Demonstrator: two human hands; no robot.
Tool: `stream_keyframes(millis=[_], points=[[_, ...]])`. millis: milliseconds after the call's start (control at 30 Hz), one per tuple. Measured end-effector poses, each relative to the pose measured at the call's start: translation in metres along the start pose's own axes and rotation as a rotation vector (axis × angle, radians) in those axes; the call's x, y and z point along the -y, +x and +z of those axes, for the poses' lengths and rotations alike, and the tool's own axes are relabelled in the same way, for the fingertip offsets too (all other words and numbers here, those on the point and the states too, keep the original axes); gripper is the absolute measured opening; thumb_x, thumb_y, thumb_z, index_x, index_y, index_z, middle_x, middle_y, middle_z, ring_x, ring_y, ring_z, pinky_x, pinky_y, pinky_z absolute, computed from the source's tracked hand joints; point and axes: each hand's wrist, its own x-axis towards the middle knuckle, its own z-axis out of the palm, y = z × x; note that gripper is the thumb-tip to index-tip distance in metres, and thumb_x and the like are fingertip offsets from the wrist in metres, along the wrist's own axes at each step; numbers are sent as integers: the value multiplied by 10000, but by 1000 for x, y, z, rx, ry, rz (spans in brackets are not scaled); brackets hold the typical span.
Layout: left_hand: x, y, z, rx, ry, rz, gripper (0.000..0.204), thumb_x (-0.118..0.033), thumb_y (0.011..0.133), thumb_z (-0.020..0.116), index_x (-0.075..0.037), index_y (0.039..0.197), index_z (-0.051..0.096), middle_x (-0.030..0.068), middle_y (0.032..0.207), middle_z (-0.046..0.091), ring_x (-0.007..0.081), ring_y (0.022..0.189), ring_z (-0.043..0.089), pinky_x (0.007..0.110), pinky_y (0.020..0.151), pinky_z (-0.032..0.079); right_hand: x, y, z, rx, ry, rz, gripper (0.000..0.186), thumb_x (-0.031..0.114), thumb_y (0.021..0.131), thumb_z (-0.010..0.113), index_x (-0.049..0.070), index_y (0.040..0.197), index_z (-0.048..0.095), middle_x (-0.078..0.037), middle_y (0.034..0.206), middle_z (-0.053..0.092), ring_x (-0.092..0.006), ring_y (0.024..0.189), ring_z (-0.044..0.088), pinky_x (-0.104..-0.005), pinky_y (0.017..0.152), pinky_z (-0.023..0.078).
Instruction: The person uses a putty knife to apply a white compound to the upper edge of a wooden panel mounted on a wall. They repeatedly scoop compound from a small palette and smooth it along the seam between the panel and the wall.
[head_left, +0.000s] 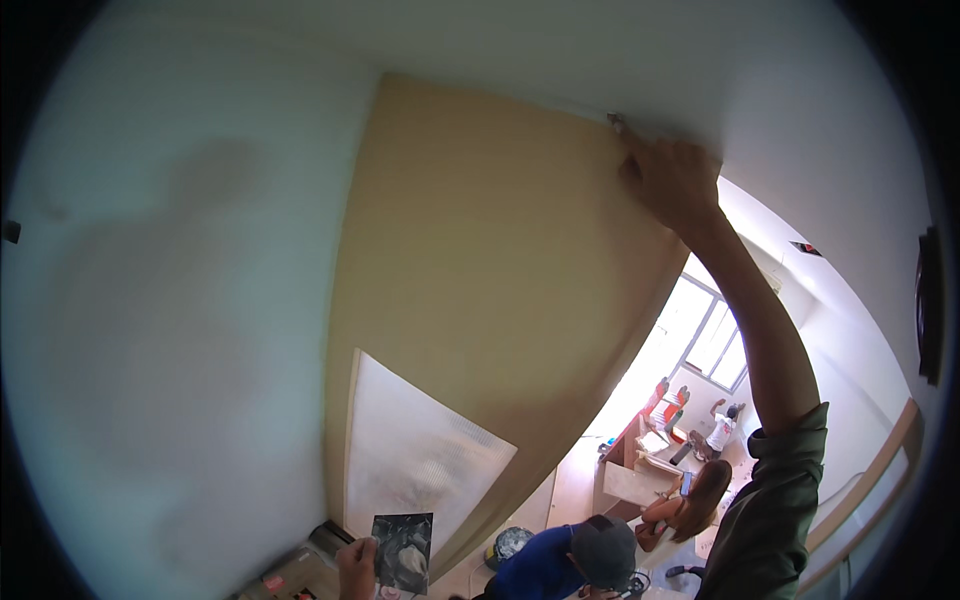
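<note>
- Right hand (678, 183) raised overhead to the joint (592, 113) between the tan wall (480, 250) and the white ceiling (560, 50).
- Small tool (614, 119) at that edge, projecting past the fingertips; dark tip only in view, so cannot tell blade from brush, nor contact from a slight gap.
- Apparent step in hand: a narrow touch-up along the joint, judging by the whitish strip (568, 105) just left of the tip.
- Best done with light, even pressure and short strokes along the joint, never across, to spare the tan face.
- Load sparingly, wipe off excess at once, and check the strip from a shallow angle, given the dim light up there.
- Right hand curled closed around the small tool, apparently pinching near its tip, handle mostly hidden in the grip.
- Right arm stretched up from the lower right, bare below the rolled green sleeve (770, 510); probably tiring, so better to shift footing than to overreach.
- Left hand (357, 570) low near the bottom edge, closed on the left side of a dark square board (403, 550), smeared face in view, well apart from the small tool.
- Mind possible drips onto the person in blue (535, 570) below.
</note>
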Motion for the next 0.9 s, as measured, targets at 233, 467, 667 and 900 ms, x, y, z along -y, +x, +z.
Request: stream_keyframes(millis=[233,467,667,900], points=[[9,9,5,-1,84,75,313,-205,963,517,76,943,655,97,795,659,147,735,562,318,679,450,9,35,39,-307,85,-208,510,232,840,503,256,1349,503,-92,814,659,-245,788,651,-420,748,497],[27,12,14,-31,41,90,287,-180,954,538,79,929,659,90,771,650,145,706,545,323,650,438,27,63,31,-193,-33,-137,476,274,869,462,275,1342,511,-115,795,649,-259,796,652,-420,751,496],[7,8,12,-24,32,97,296,-192,957,535,78,932,654,73,743,629,134,672,520,318,622,420,25,67,22,-3,-29,-81,497,300,885,474,277,1381,453,-142,855,655,-297,838,654,-449,792,516],[-8,-1,-7,-10,-68,-40,288,-199,968,516,54,861,602,6,720,518,131,691,446,308,628,393,6,62,42,-215,92,-165,486,294,863,487,228,1344,500,-139,912,667,-301,880,647,-484,830,483]])
